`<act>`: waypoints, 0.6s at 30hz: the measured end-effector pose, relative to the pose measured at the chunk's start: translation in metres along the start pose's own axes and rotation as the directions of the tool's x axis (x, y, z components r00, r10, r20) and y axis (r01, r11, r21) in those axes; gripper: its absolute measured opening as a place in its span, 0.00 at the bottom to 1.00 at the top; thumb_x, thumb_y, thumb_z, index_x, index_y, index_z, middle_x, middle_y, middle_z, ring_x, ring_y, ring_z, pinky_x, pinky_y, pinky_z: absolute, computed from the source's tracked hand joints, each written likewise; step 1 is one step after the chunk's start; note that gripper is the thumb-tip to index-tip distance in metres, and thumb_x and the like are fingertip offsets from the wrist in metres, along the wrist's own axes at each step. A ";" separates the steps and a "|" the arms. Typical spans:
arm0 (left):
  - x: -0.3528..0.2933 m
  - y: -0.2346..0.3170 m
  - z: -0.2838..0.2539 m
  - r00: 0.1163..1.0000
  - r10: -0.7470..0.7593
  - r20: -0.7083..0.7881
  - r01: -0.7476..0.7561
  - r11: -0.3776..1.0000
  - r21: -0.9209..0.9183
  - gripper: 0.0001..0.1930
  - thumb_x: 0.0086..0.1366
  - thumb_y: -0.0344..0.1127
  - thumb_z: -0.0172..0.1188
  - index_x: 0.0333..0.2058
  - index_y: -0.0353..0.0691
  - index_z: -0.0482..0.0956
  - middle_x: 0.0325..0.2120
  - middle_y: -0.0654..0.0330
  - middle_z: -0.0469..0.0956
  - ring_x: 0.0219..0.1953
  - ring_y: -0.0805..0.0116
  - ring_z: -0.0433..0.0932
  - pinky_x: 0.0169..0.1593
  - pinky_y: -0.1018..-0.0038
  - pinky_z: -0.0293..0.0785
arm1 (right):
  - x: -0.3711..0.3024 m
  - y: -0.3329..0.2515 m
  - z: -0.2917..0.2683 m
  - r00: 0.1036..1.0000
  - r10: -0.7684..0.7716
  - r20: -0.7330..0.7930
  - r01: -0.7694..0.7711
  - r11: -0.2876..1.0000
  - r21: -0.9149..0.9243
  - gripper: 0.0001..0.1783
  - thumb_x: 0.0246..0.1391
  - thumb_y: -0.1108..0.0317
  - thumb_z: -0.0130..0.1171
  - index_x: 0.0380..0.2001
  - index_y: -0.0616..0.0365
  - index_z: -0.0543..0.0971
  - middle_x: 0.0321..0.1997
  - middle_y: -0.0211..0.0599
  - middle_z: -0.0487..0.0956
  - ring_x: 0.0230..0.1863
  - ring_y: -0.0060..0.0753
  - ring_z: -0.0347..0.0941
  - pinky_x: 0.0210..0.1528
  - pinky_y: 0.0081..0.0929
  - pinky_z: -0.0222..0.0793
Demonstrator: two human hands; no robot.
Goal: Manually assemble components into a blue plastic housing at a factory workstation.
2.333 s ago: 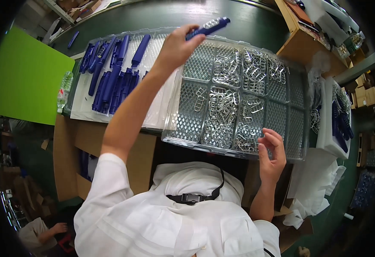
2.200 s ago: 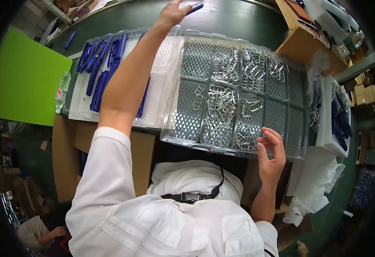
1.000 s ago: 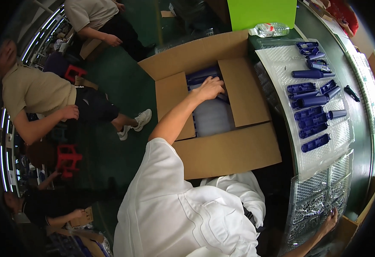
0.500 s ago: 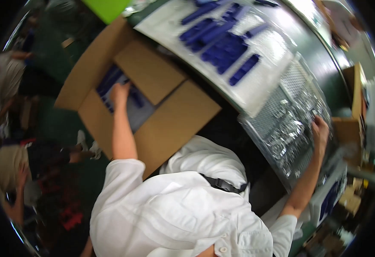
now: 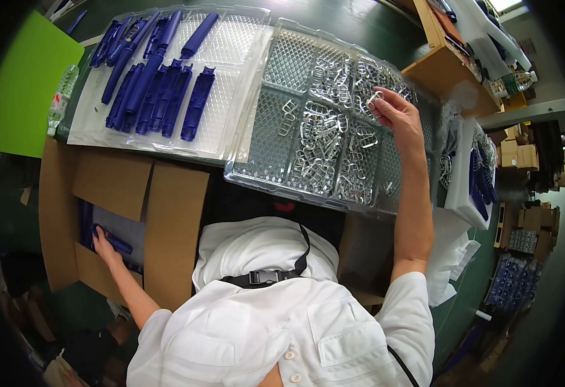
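My left hand (image 5: 105,248) reaches down into an open cardboard box (image 5: 176,222) at the left. Its fingers are closed on a long blue plastic part (image 5: 121,244), partly hidden by the hand. Another blue part stands along the box's inner left side. Out over a clear compartmented tray (image 5: 263,138) at the right, my right hand (image 5: 402,119) pinches a small shiny metal bracket (image 5: 374,99) between thumb and fingers. Below it, many loose metal brackets (image 5: 318,151) lie heaped in several compartments.
Left of the metal parts, a lined clear tray (image 5: 240,77) carries several blue plastic shells (image 5: 198,106). A plastic bottle (image 5: 63,97) lies beside a green panel (image 5: 24,77). Past my right arm sits a white foam tray (image 5: 466,180) with blue parts; a wooden box (image 5: 453,64) stands behind.
The view has swung, so the trays now appear farther left and more level. My left hand stays inside the box. My right hand is now raised over the tray with the metal bracket visible.
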State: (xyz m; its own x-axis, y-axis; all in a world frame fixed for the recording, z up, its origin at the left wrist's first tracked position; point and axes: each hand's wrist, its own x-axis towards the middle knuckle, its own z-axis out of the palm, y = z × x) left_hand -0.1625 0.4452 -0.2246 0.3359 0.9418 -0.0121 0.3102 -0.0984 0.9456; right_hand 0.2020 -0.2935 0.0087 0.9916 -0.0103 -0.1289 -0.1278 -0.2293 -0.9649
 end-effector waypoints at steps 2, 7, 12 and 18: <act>-0.004 0.014 -0.021 0.916 -0.385 0.113 0.395 0.818 -0.419 0.17 0.79 0.50 0.56 0.52 0.43 0.79 0.42 0.66 0.83 0.33 0.72 0.79 0.36 0.72 0.80 | -0.008 0.001 -0.005 0.999 -0.017 0.040 0.012 0.993 0.119 0.19 0.68 0.67 0.64 0.60 0.57 0.81 0.44 0.31 0.88 0.39 0.15 0.82 0.41 0.14 0.76; -0.080 0.109 -0.029 0.867 -0.337 0.368 0.491 0.706 -0.510 0.18 0.80 0.51 0.54 0.52 0.43 0.78 0.32 0.68 0.75 0.30 0.77 0.75 0.30 0.78 0.80 | -0.065 -0.019 0.000 0.995 -0.089 0.045 0.064 0.916 0.396 0.11 0.69 0.74 0.58 0.51 0.60 0.83 0.50 0.39 0.85 0.40 0.19 0.81 0.42 0.18 0.76; -0.241 0.267 0.107 0.478 0.001 0.878 0.703 0.599 -0.383 0.22 0.80 0.54 0.52 0.45 0.37 0.77 0.26 0.65 0.65 0.24 0.76 0.68 0.26 0.78 0.76 | -0.127 -0.019 0.021 0.796 -0.580 0.171 0.519 0.801 0.299 0.12 0.58 0.84 0.62 0.44 0.65 0.85 0.57 0.53 0.79 0.48 0.39 0.78 0.48 0.30 0.74; -0.350 0.340 0.223 -0.316 0.016 0.948 0.574 0.799 0.178 0.22 0.70 0.44 0.69 0.53 0.33 0.79 0.37 0.57 0.83 0.30 0.77 0.77 0.29 0.79 0.73 | -0.183 -0.038 0.038 0.692 -0.660 0.293 0.675 0.735 0.059 0.17 0.48 0.84 0.69 0.42 0.54 0.89 0.58 0.52 0.80 0.55 0.45 0.78 0.52 0.34 0.74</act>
State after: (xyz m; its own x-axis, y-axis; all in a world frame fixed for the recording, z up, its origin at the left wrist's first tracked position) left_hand 0.0239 0.0100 0.0287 0.7424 -0.6044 -0.2891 0.5987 0.4047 0.6912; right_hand 0.0246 -0.2457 0.0605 0.7648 0.4296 0.4801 0.5746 -0.1176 -0.8100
